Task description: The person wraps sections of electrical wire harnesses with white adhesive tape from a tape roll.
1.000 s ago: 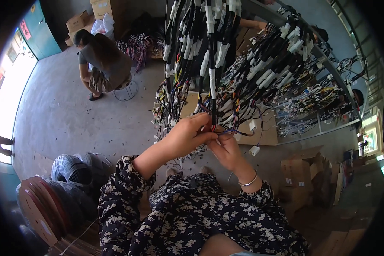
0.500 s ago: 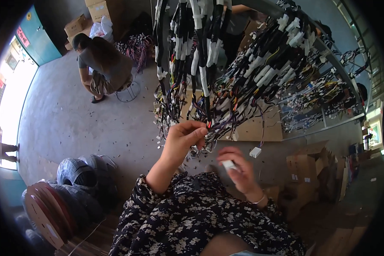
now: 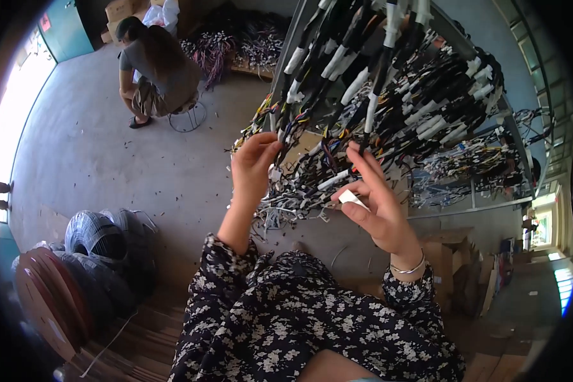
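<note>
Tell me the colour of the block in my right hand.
The block is white, seen best in the head view.

Dull black wrapping [image 3: 380, 76] on wire bundles [image 3: 426, 108], smooth white plastic block [image 3: 351, 199], glossy metal bracelet [image 3: 409, 272].

Wire harnesses [image 3: 371, 111], taped black and white, hanging bunched, small white piece [image 3: 353, 199] held tilted

Left hand [image 3: 251, 170] and right hand [image 3: 384, 215] have moved apart.
</note>
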### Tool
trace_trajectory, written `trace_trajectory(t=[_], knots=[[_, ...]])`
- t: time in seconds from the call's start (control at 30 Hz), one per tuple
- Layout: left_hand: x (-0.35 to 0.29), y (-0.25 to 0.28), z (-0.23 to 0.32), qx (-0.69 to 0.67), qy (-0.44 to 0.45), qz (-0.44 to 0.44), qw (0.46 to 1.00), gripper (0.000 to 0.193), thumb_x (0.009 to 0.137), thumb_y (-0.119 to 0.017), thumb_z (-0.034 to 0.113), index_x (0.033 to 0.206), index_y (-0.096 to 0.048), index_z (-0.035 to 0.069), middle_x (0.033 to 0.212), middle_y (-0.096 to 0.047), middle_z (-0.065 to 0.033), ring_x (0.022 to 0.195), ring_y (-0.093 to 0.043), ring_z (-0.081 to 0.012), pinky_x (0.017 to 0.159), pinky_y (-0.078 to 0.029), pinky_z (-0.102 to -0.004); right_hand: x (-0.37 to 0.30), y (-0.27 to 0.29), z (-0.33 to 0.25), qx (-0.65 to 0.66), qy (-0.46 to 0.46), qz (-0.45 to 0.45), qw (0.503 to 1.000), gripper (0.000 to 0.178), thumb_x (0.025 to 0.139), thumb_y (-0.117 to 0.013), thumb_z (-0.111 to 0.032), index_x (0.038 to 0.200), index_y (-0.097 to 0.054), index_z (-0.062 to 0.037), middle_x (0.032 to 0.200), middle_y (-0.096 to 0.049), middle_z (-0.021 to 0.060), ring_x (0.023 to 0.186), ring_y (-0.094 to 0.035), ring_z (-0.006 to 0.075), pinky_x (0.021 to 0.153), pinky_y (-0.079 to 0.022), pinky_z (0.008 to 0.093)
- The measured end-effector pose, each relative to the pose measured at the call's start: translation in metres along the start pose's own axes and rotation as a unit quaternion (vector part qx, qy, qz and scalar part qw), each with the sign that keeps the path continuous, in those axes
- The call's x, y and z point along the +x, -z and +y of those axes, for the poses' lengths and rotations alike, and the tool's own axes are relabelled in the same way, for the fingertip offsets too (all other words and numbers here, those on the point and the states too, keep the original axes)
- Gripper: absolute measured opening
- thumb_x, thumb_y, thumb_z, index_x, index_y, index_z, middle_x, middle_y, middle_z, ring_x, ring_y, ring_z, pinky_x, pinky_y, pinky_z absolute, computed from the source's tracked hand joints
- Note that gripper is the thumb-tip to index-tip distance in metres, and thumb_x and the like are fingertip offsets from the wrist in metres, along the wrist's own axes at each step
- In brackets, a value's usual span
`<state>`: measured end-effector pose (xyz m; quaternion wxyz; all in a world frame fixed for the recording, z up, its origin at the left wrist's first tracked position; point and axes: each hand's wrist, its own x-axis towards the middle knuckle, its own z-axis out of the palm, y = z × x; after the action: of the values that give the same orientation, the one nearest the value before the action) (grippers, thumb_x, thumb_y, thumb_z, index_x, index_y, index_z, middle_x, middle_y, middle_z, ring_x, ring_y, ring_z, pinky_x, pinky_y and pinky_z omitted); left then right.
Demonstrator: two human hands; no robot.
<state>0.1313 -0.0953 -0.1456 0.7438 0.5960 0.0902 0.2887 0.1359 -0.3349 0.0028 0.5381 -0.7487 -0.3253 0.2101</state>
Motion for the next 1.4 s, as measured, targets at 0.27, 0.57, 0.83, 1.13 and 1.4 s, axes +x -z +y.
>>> trace_trajectory(t=[0.27, 0.57, 0.83, 1.13, 1.4], knots=[[0.000, 0.018, -0.006, -0.045, 0.054, -0.132, 0.989, 0.022, 0.094, -0.070, 0.003, 0.116, -0.066, 0.002, 0.109, -0.066, -0.0019, 0.095, -0.062, -0.0089, 0.079, -0.053, -0.0233, 0.011, -0.004, 0.011, -0.010, 0.026, 0.006, 1.000, 0.084, 0.098, -0.069, -0.024, 0.162, -0.020, 0.0021, 0.170, -0.014, 0.0145, 0.108, -0.065, 0.0172, 0.083, -0.054, 0.0276], [-0.018, 0.002, 0.004, 0.105, -0.031, -0.074, 0.991, 0.026, 0.086, -0.074, 0.004, 0.111, -0.067, 0.005, 0.109, -0.061, -0.0110, 0.105, -0.060, -0.0232, 0.087, -0.050, -0.0342, 0.001, -0.020, -0.004, -0.082, 0.044, 0.109, 0.990, 0.064, 0.095, -0.062, -0.022, 0.149, -0.041, 0.0050, 0.166, -0.019, 0.0144, 0.110, -0.064, 0.0205, 0.090, -0.053, 0.0324], [-0.063, -0.023, 0.038, 0.047, -0.054, -0.185, 0.980, 0.041, 0.084, -0.061, -0.009, 0.123, -0.066, 0.001, 0.117, -0.066, -0.0150, 0.105, -0.066, -0.0290, 0.089, -0.053, -0.0378, 0.020, -0.029, -0.007, 0.074, -0.088, -0.072, 0.991, 0.075, 0.097, -0.068, -0.017, 0.158, -0.030, 0.0042, 0.154, -0.032, 0.0137, 0.108, -0.064, 0.0154, 0.091, -0.052, 0.0278], [0.003, -0.004, 0.036, 0.179, -0.163, 0.063, 0.968, 0.013, 0.086, -0.074, -0.003, 0.098, -0.071, -0.003, 0.105, -0.073, -0.0120, 0.083, -0.069, -0.0245, 0.076, -0.056, -0.0331, 0.024, -0.028, -0.009, 0.049, -0.108, -0.035, 0.992, 0.075, 0.094, -0.065, -0.019, 0.156, -0.032, 0.0052, 0.160, -0.025, 0.0138, 0.110, -0.064, 0.0203, 0.085, -0.053, 0.0314], [-0.074, -0.019, 0.060, 0.264, -0.397, 0.103, 0.873, 0.030, 0.068, -0.078, -0.004, 0.097, -0.071, -0.006, 0.104, -0.069, -0.0154, 0.086, -0.068, -0.0326, 0.073, -0.057, -0.0370, 0.006, -0.030, -0.060, 0.046, -0.116, -0.166, 0.978, 0.078, 0.090, -0.074, -0.037, 0.149, -0.046, 0.0046, 0.158, -0.024, 0.0167, 0.117, -0.061, 0.0257, 0.101, -0.046, 0.0375]])
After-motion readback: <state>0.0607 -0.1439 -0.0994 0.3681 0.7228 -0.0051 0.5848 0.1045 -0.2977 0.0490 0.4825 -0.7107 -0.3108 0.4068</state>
